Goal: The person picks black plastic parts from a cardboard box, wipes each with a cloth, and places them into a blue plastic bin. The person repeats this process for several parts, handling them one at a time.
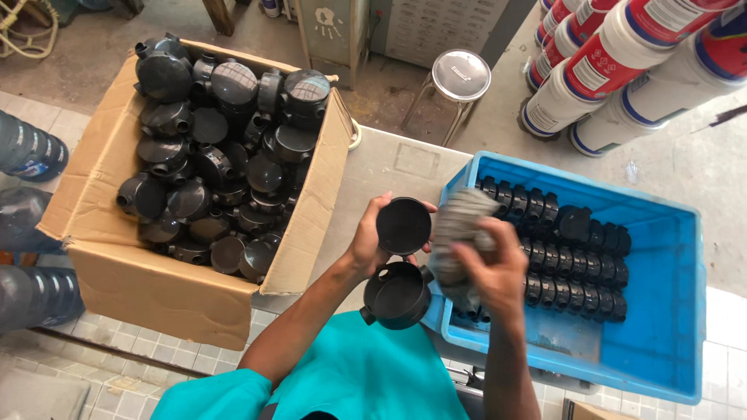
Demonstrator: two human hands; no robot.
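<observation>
Two black round plastic parts sit in the left hand [372, 243]: a flat black round plastic lid [404, 225] pinched at the fingertips, face toward the camera, and an open black round plastic junction box [398, 294] directly below it. The right hand [492, 268] clenches a crumpled grey cloth [459, 225], touching the lid's right edge, over the blue plastic crate's [661, 342] left rim.

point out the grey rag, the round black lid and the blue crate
grey rag [459, 233], head view, middle of the bunched cloth
round black lid [403, 225], head view, centre of its inner face
blue crate [661, 311], head view, bare inner wall on the right
</observation>
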